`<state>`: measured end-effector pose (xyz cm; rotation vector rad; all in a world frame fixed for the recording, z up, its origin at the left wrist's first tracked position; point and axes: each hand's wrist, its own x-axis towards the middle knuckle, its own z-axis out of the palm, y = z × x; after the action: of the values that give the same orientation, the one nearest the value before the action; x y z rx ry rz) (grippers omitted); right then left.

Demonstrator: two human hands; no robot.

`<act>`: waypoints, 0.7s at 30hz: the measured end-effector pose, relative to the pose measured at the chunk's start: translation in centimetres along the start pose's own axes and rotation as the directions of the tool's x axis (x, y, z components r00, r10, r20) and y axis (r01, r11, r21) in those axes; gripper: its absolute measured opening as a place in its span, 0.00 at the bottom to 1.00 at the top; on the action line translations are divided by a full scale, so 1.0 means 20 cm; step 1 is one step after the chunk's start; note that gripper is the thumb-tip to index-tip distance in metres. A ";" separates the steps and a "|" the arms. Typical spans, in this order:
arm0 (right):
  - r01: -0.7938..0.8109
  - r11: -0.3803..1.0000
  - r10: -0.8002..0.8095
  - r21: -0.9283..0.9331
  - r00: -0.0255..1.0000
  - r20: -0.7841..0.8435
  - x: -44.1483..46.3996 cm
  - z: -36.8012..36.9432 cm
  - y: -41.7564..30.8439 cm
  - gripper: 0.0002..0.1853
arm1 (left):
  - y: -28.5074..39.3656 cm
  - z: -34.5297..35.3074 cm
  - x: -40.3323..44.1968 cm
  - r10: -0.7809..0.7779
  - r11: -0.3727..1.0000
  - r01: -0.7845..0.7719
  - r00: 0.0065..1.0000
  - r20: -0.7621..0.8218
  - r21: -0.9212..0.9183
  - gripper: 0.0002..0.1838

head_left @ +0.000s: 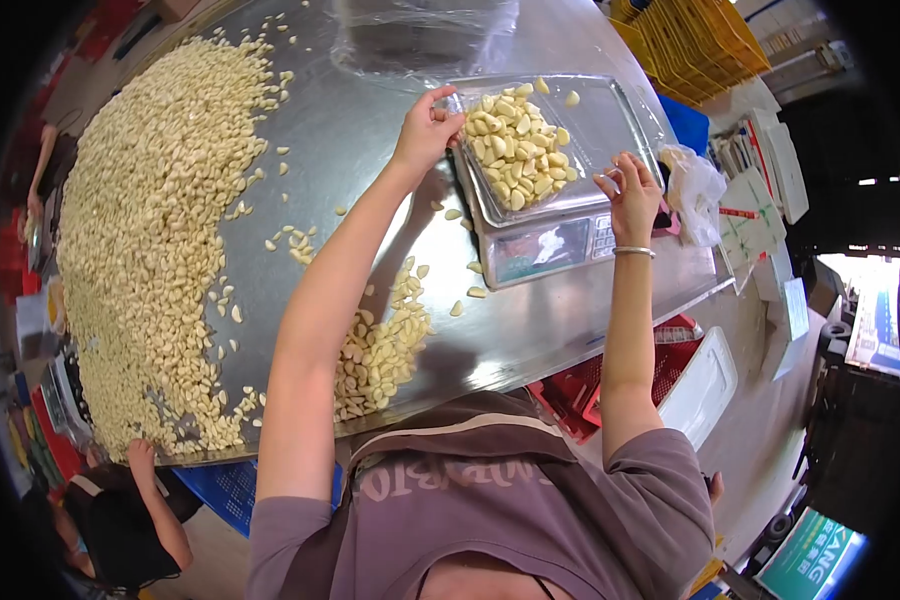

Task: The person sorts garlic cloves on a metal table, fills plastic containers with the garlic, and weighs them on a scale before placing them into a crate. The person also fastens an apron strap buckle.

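Peeled garlic cloves [518,150] fill one side of a clear plastic container [582,152], which rests on the metal pan [610,105] of a digital scale [540,250]. My left hand [432,130] is closed in a pinch on the container's left edge. At the opposite side, my right hand [632,195], with a bracelet at the wrist, has its fingertips pinched on the clear plastic edge. A few cloves lie on the pan beyond the container.
A big heap of cloves [150,250] covers the table's left; a smaller pile [380,350] is near my left arm. Plastic wrapping [420,35] lies at the back, a white bag [695,190] right of the scale. Yellow crates [695,45] stand beyond; co-workers' hands [140,455] show left.
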<state>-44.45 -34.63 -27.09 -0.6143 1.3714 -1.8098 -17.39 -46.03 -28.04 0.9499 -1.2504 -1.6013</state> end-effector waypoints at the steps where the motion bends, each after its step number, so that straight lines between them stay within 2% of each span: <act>1: -0.011 1.000 0.012 0.015 1.000 -0.025 0.00 -0.03 0.03 0.09 | -0.03 0.02 0.03 -0.020 0.999 0.019 1.000 0.018 0.039 0.26; 4: -0.082 0.992 0.088 0.096 0.994 -0.057 0.00 -0.12 0.10 0.09 | -0.08 0.02 0.02 -0.054 0.998 0.055 0.996 -0.065 0.009 0.27; 5: -0.095 0.992 0.099 0.086 0.994 -0.044 0.01 -0.14 0.11 0.09 | -0.09 -0.01 -0.02 -0.019 0.998 0.023 0.998 -0.061 0.064 0.25; 8: -0.091 0.992 0.096 0.089 0.994 -0.049 -0.06 -0.15 0.07 0.11 | -0.16 -0.19 -0.25 0.128 0.916 -0.104 0.991 -0.038 0.388 0.18; 9: -0.077 0.992 0.083 0.099 0.995 -0.057 -0.09 -0.16 0.06 0.11 | -0.21 -0.26 -0.36 0.163 0.855 -0.133 0.986 -0.017 0.501 0.17; 11: -0.033 0.996 0.041 0.085 0.995 -0.091 -0.14 -0.20 0.08 0.12 | -0.23 -0.39 -0.63 0.068 0.585 -0.147 0.989 0.132 0.797 0.18; 13: 0.013 0.998 -0.003 0.065 0.989 -0.151 -0.23 -0.21 0.08 0.10 | -0.27 -0.48 -0.91 -0.063 0.449 -0.050 0.994 0.088 0.892 0.21; 15: 0.093 0.984 -0.117 -0.153 0.981 -0.155 -0.37 -0.21 0.14 0.07 | -0.24 -0.57 -1.14 -0.108 0.354 0.004 0.994 0.036 0.935 0.23; 16: 0.129 0.957 -0.171 -0.262 0.974 -0.147 -0.44 -0.19 0.16 0.06 | -0.22 -0.65 -1.24 -0.096 0.249 0.019 0.995 0.006 0.968 0.27; 17: 0.086 0.967 -0.114 -0.238 0.987 -0.110 -0.53 -0.10 0.17 0.04 | -0.20 -0.72 -1.33 -0.079 0.144 0.038 0.997 -0.027 0.989 0.32; 18: 0.040 0.976 -0.057 -0.216 0.996 -0.072 -0.61 0.02 0.20 0.03 | -0.17 -0.77 -1.40 -0.143 0.217 0.115 0.986 -0.085 0.969 0.36; 20: 0.022 0.960 0.035 -0.278 0.980 0.197 -0.74 0.18 0.36 0.03 | -0.11 -0.83 -1.52 -0.281 0.341 0.274 0.943 -0.181 0.899 0.44; 21: -0.078 0.968 0.144 -0.239 0.951 0.275 -0.83 0.31 0.40 0.04 | -0.11 -0.82 -1.55 -0.316 0.333 0.282 0.933 -0.175 0.900 0.46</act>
<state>-27.72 -25.75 -31.63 -0.8671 1.3871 -1.4193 7.77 -21.81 -31.84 1.9582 -2.1681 -1.0399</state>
